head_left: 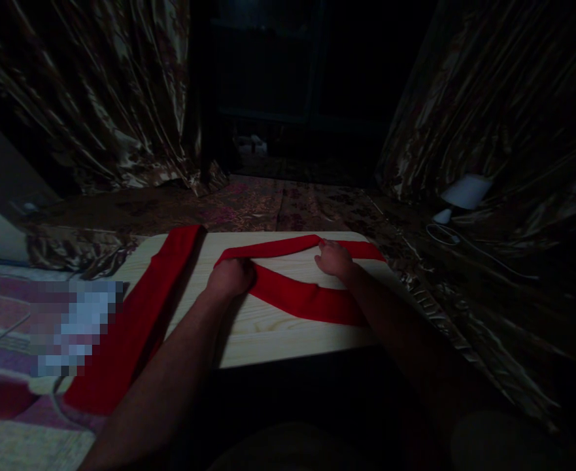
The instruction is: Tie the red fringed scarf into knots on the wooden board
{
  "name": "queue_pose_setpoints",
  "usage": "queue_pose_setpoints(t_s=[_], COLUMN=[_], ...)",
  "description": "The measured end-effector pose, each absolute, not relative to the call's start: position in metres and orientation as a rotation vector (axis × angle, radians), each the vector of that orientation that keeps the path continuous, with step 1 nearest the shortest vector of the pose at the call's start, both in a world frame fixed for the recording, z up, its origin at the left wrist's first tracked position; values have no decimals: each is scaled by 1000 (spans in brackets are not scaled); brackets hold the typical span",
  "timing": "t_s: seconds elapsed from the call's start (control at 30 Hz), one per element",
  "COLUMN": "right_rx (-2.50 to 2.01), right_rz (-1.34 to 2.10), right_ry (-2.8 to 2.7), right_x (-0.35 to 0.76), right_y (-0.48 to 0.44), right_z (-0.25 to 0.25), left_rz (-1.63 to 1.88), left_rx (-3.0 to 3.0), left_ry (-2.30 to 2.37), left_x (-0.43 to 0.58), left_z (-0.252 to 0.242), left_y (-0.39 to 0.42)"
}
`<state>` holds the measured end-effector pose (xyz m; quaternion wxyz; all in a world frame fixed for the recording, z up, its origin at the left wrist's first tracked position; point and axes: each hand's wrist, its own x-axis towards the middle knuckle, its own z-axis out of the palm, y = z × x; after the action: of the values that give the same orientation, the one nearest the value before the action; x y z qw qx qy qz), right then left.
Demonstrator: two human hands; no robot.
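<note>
A long red cloth strip (pixel 302 297) lies on the light wooden table (pixel 268 333), doubled back on itself at its left end. My left hand (pixel 231 278) is closed around that bend. Farther right, my right hand (pixel 335 258) pinches the upper length of the strip near the table's far edge. Between the two hands the upper length runs almost straight, while the lower length curves toward the near right and passes behind my right forearm. Another folded red cloth (pixel 145 307) lies across the table's left side and reaches past its near left corner.
A white lamp (pixel 467 191) with a coiled cord stands beyond the table at the right. Patterned curtains (pixel 135 98) hang on both sides. At the left lies a striped rug (pixel 3 294), with a blurred-out patch beside the red cloth.
</note>
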<state>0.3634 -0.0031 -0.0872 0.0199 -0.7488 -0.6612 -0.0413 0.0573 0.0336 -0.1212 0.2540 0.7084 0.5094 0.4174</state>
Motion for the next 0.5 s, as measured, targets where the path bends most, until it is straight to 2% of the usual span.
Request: queue_pose_setpoints(t_s=[0.07, 0.13, 0.27, 0.33, 0.5], right_rx=[-2323, -2288, -2220, -2226, -2221], right_rz=[-122, -130, -164, -186, -176], right_ry=[-2060, -2092, -2114, -2077, -2056], right_x=[368, 371, 372, 372, 373], right_y=[-5, -6, -8, -8, -9], right_z=[-90, -92, -90, -88, -84], left_rz=[1176, 1056, 197, -45, -73], left_rx=[2023, 2140, 2399, 2493, 2660], left_ry=[1436, 1503, 1714, 1705, 1552], left_x=[60, 63, 62, 58, 39], left_z=[-126, -129, -125, -122, -122], left_y=[26, 22, 34, 51, 98])
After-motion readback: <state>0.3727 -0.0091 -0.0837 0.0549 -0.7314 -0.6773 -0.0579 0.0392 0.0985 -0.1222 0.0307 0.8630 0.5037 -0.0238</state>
